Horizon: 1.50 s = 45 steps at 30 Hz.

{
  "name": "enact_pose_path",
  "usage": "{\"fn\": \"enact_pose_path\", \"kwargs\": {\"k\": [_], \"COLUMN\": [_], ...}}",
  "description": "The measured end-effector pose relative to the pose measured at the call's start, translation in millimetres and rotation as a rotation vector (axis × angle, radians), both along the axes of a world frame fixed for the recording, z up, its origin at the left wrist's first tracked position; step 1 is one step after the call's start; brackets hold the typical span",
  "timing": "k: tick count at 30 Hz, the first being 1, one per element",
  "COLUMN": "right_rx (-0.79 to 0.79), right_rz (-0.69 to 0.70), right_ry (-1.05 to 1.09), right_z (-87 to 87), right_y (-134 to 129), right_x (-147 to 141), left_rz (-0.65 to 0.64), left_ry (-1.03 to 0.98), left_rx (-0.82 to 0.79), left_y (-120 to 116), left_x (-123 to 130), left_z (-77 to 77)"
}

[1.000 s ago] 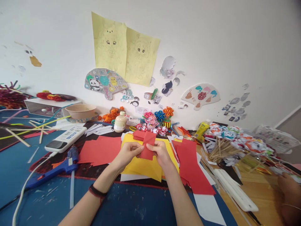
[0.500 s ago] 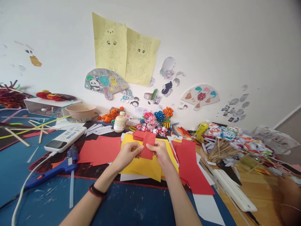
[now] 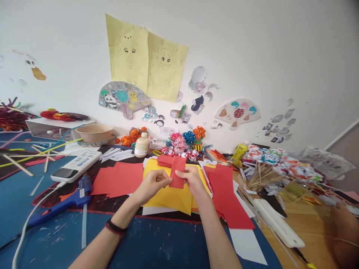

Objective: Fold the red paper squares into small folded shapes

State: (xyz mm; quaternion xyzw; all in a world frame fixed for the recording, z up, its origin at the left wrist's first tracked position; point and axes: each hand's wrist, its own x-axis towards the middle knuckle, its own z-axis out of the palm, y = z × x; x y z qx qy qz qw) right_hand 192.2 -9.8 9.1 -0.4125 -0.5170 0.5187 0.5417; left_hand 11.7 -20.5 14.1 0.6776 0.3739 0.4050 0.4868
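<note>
My right hand (image 3: pixel 193 180) grips a small folded strip of red paper (image 3: pixel 177 168), its thumb across the front. On the strip's left edge, my left hand (image 3: pixel 154 184) is closed in a pinch. Both hands are over a stack of yellow paper (image 3: pixel 165 200) in the middle of the table. Just behind the strip, more small red paper pieces (image 3: pixel 165 160) lie on the yellow stack. Larger red sheets (image 3: pixel 117 179) are spread to the left, and others (image 3: pixel 231 198) to the right.
A blue glue gun (image 3: pixel 67 203) and a white power strip (image 3: pixel 77 166) lie left. Behind are a cream bottle (image 3: pixel 141 145) and pipe-cleaner flowers (image 3: pixel 179 142). Paper-wrapped sticks (image 3: pixel 263 170) and a long white device (image 3: pixel 277 222) are at right, where another person's hand (image 3: pixel 343 224) shows.
My left fingertips have slid slightly down the strip's left edge. My right hand keeps its grip on the strip. The whole view has shifted a little.
</note>
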Motion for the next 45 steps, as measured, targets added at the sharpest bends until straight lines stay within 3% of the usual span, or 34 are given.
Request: {"fn": "enact_pose_path", "kwargs": {"k": [10,19,24,35,40,45], "right_rx": [0.002,-0.023,0.029,0.026,0.069,0.082], "right_rz": [-0.043,0.027,-0.018,-0.010,-0.044,-0.058], "right_ry": [-0.017,0.023,0.043,0.090,0.119,0.112], "right_z": [-1.2,1.7,5.8,4.0,7.2,6.1], "right_y": [3,0,-1,-3,-5,-4], "right_x": [-3,-3,0,-7,-8,-9], "left_rz": [0.079,-0.003,-0.131,0.053,0.000,0.109], "left_ry": [0.201,0.150,0.054,-0.030,-0.030,0.009], "left_rx": [0.200,0.209,0.096,0.167,0.063,0.111], "left_y": [-5,-3,-5,-8,-6,0], "left_x": [6,8,7,17,11,4], "left_z": [3.1,-0.1,4.0,-6.9,-0.8,6.3]}}
